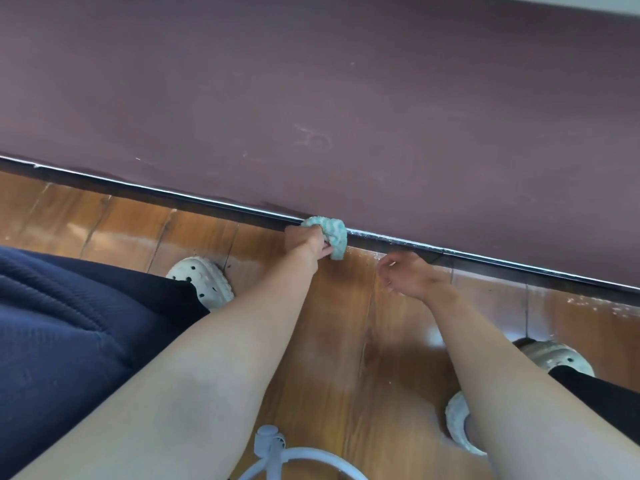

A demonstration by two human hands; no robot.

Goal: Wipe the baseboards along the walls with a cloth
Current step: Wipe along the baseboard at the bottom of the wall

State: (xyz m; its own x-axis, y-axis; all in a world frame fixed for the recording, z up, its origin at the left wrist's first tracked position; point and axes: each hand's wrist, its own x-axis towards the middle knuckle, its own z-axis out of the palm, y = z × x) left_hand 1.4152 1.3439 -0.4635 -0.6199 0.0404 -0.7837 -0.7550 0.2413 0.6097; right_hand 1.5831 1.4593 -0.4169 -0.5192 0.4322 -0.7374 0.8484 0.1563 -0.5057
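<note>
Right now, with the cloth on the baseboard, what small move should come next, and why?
Probably slide the cloth rightward along the baseboard. The left hand grips it pressed on the top edge, and pale specks show on the edge right of it, while the stretch to the left looks cleaner. The right hand hovers open there, so it may need to move aside.

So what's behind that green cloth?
The dark baseboard runs behind the cloth, which the left hand holds against it. The bit right under the cloth is covered, so any dust there can't be seen.
</note>
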